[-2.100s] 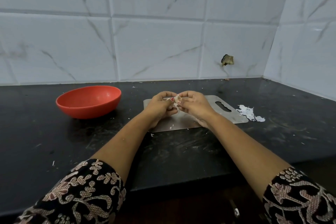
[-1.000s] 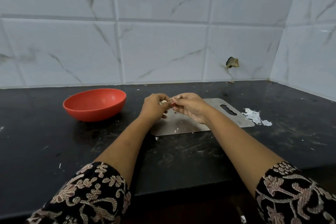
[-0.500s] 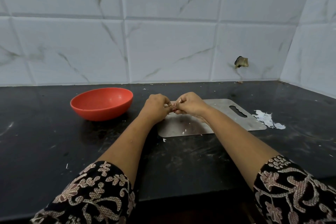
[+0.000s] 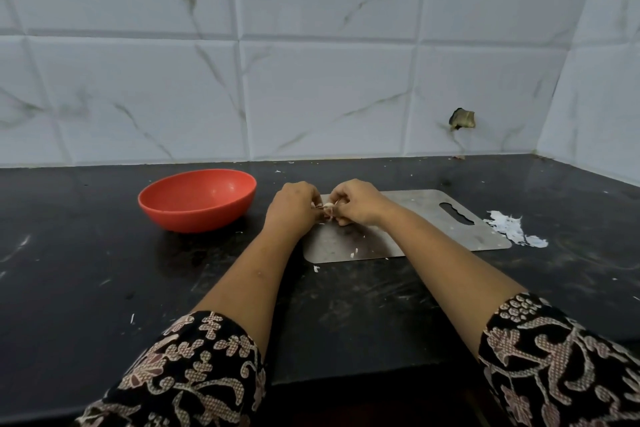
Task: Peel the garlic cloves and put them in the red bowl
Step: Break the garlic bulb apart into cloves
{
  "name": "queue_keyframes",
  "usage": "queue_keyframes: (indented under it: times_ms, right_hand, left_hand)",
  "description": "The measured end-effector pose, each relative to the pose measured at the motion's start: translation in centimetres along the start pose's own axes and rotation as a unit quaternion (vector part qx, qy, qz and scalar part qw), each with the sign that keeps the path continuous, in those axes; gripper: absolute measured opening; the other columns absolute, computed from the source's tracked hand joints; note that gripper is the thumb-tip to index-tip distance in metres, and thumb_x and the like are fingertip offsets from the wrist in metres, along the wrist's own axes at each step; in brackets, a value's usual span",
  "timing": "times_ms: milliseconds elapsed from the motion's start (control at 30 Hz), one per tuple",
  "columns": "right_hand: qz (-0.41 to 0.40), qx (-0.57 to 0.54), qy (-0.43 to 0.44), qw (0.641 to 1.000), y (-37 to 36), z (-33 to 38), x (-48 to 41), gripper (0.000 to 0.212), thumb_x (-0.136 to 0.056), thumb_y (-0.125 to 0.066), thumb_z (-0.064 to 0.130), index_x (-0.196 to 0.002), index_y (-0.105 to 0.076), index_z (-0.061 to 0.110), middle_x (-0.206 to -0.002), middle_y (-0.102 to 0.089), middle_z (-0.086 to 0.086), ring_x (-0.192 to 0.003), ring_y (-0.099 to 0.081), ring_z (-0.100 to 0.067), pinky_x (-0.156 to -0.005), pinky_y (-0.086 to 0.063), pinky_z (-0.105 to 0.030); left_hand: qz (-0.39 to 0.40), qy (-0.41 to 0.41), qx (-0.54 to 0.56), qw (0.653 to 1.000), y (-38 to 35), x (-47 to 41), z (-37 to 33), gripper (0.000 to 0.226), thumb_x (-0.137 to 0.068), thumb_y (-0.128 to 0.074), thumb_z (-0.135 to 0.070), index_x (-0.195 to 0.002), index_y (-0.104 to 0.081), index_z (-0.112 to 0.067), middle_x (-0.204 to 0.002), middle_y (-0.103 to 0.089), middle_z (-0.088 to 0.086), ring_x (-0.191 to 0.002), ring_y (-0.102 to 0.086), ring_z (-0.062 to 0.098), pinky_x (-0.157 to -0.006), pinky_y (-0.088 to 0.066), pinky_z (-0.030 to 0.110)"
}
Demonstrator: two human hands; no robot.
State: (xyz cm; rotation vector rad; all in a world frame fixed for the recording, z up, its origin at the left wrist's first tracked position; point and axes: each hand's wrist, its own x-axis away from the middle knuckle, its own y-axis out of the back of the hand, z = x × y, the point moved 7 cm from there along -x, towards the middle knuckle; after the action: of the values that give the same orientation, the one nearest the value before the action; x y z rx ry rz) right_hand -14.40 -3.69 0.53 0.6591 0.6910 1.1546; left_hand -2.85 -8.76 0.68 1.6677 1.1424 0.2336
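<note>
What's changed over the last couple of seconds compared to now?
Very little. The left hand and right hand stayed together above the steel board, still pinching the garlic clove between them; nothing was let go. The red bowl, the board and the pile of peels haven't moved; only the camera view drifted.

Home kitchen: black stone counter [image 4: 104,288], marble-look wall tiles [image 4: 329,97], steel chopping board [image 4: 433,218].

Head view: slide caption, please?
Left hand and right hand pinch a garlic clove over the steel board; red bowl beside.
</note>
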Motion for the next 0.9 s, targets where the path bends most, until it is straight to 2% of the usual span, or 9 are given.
queue_keyframes:
  times_ms: [67, 133, 333, 400, 567, 667, 733, 800, 900]
  right_hand:
    - [0.000, -0.004, 0.000, 1.000, 0.1, 0.2, -0.3, 0.006, -0.090, -0.069, 0.013, -0.093, -0.069, 0.008, -0.063, -0.064, 0.004, -0.045, -0.059, 0.003, -0.051, -0.045, -0.009]
    - [-0.007, -0.009, 0.004, 1.000, 0.3, 0.0, -0.5, 0.007, -0.086, -0.074, 0.012, -0.090, -0.071, 0.008, -0.065, -0.065, 0.004, -0.045, -0.059, 0.004, -0.051, -0.044, -0.008]
    - [-0.025, -0.001, 0.025, 0.999, 0.2, -0.7, -0.6, 0.008, -0.089, -0.069, 0.010, -0.091, -0.077, 0.010, -0.081, -0.075, -0.010, -0.061, -0.064, -0.005, -0.075, -0.053, -0.021]
    - [-0.022, -0.021, 0.021, 0.999, 0.3, -0.7, -0.5, 0.011, -0.090, -0.067, 0.005, -0.092, -0.077, 0.010, -0.082, -0.075, -0.011, -0.067, -0.066, -0.008, -0.078, -0.055, -0.022]
    - [0.017, -0.195, -0.016, 0.981, -0.4, -1.3, 0.0, 0.016, -0.090, -0.058, -0.009, -0.084, -0.066, 0.004, -0.083, -0.069, -0.021, -0.073, -0.065, -0.022, -0.073, -0.057, -0.030]
    - [0.046, -0.331, -0.036, 0.942, -0.8, -0.9, 0.5, 0.020, -0.093, -0.046, -0.015, -0.090, -0.055, 0.003, -0.081, -0.062, -0.015, -0.070, -0.063, -0.017, -0.065, -0.057, -0.021]
    - [0.055, -0.375, -0.034, 0.925, -0.7, -0.6, 0.7, 0.018, -0.093, -0.049, -0.014, -0.095, -0.054, 0.003, -0.082, -0.064, -0.013, -0.071, -0.066, -0.015, -0.064, -0.058, -0.019]
    - [0.062, -0.399, -0.028, 0.914, -0.4, -0.4, 0.9, 0.018, -0.092, -0.055, -0.012, -0.102, -0.054, 0.003, -0.086, -0.068, -0.015, -0.075, -0.070, -0.015, -0.067, -0.058, -0.020]
    - [0.062, -0.418, -0.031, 0.906, -0.3, -0.5, 1.1, 0.023, -0.091, -0.056, -0.012, -0.108, -0.053, 0.003, -0.088, -0.068, -0.018, -0.077, -0.070, -0.019, -0.070, -0.059, -0.022]
  left_hand:
    - [-0.003, 0.002, 0.013, 1.000, 0.0, 0.0, 0.0, 0.022, -0.078, -0.078, -0.028, -0.097, -0.072, -0.019, -0.105, -0.067, 0.006, -0.100, -0.061, 0.024, -0.083, -0.051, 0.035]
    - [-0.004, 0.007, 0.032, 0.999, -0.1, -0.1, 0.0, 0.022, -0.076, -0.079, -0.028, -0.097, -0.073, -0.022, -0.105, -0.067, 0.003, -0.100, -0.060, 0.022, -0.083, -0.052, 0.034]
    - [-0.021, 0.025, 0.078, 0.996, -0.2, -0.2, 0.3, 0.011, -0.079, -0.072, -0.018, -0.088, -0.076, -0.023, -0.098, -0.071, 0.001, -0.097, -0.062, 0.017, -0.078, -0.047, 0.026]
    - [-0.024, 0.031, 0.089, 0.995, 0.0, -0.2, 0.4, 0.008, -0.081, -0.072, -0.016, -0.086, -0.076, -0.021, -0.098, -0.071, 0.001, -0.097, -0.062, 0.017, -0.079, -0.047, 0.026]
    - [-0.035, 0.037, 0.166, 0.985, 0.1, -0.2, 0.8, 0.025, -0.077, -0.076, -0.011, -0.064, -0.068, -0.030, -0.072, -0.066, -0.008, -0.077, -0.066, 0.021, -0.081, -0.057, 0.038]
    - [-0.063, 0.039, 0.237, 0.969, 0.4, -0.1, 0.7, 0.027, -0.080, -0.073, -0.006, -0.066, -0.069, -0.029, -0.068, -0.066, -0.010, -0.059, -0.062, 0.004, -0.072, -0.059, 0.032]
    - [-0.079, 0.039, 0.279, 0.956, 0.8, 0.0, 0.5, 0.024, -0.082, -0.072, -0.004, -0.070, -0.071, -0.024, -0.067, -0.065, -0.009, -0.050, -0.058, -0.003, -0.065, -0.059, 0.027]
    - [-0.083, 0.046, 0.309, 0.946, 0.9, 0.1, 0.5, 0.022, -0.082, -0.072, -0.003, -0.071, -0.071, -0.022, -0.067, -0.066, -0.006, -0.051, -0.061, 0.000, -0.065, -0.060, 0.029]
    - [-0.069, 0.050, 0.329, 0.940, 0.3, 0.3, 0.4, 0.021, -0.083, -0.072, -0.002, -0.072, -0.070, -0.020, -0.071, -0.068, 0.001, -0.064, -0.069, 0.022, -0.067, -0.061, 0.038]
